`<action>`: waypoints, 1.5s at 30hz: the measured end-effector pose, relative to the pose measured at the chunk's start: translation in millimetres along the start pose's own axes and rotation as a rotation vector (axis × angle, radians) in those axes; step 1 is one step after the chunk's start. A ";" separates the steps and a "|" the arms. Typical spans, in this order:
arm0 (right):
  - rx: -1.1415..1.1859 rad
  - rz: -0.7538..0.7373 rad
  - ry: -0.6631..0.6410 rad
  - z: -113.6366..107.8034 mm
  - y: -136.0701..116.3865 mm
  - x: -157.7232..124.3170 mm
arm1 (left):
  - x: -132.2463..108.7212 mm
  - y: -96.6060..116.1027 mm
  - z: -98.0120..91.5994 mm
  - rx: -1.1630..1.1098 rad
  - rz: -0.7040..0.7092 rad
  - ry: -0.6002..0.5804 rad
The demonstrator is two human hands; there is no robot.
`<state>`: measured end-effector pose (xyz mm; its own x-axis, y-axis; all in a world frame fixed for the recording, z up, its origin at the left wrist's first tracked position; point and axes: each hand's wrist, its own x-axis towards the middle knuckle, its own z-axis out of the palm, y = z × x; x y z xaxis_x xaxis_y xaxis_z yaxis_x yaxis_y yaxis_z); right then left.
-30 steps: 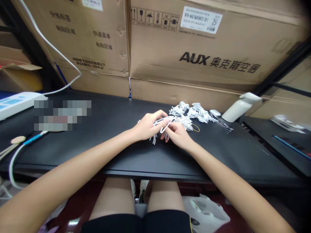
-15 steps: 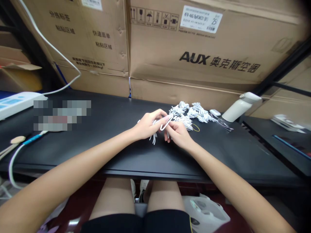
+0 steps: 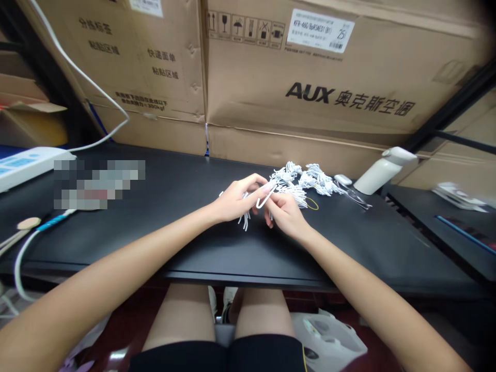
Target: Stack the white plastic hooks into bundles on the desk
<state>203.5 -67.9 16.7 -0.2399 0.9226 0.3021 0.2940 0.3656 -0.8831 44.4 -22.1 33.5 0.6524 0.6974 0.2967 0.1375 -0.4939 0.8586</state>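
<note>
My left hand [image 3: 241, 199] is closed around a bunch of short white cords [image 3: 245, 219], whose loose ends hang below the palm. Between the fingertips of both hands, one white cord [image 3: 261, 203] is bent into a narrow loop. My right hand [image 3: 285, 211] pinches at that cord with thumb and forefinger, its other fingers curled beneath. Just beyond the right hand, several bundles of similar white cords [image 3: 315, 178] lie on the black table. A yellow rubber band [image 3: 313, 203] lies at their near edge.
A white bottle [image 3: 383, 171] lies tilted at the back right, with a small white case [image 3: 343, 179] beside it. Cardboard boxes [image 3: 248, 103] wall off the back of the black table [image 3: 170, 206]. On the left are a power strip [image 3: 31, 163] and a white cable [image 3: 23, 258].
Both hands stay in nearly the same place. The fingers under the cord have shifted slightly, and the looped cord remains between the fingertips.
</note>
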 end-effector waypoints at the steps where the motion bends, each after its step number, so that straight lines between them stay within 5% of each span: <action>1: -0.005 -0.002 0.005 0.0 -0.4 -0.1 | -0.2 0.2 0.1 0.004 0.003 -0.001; 45: -0.162 -0.049 -0.036 -2.3 -0.5 -2.4 | -5.4 8.5 -8.6 0.247 0.086 -0.121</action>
<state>206.0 -70.0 17.2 -0.2900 0.8991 0.3278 0.4255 0.4279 -0.7974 35.6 -25.6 42.9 0.7519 0.5877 0.2987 0.2459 -0.6704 0.7000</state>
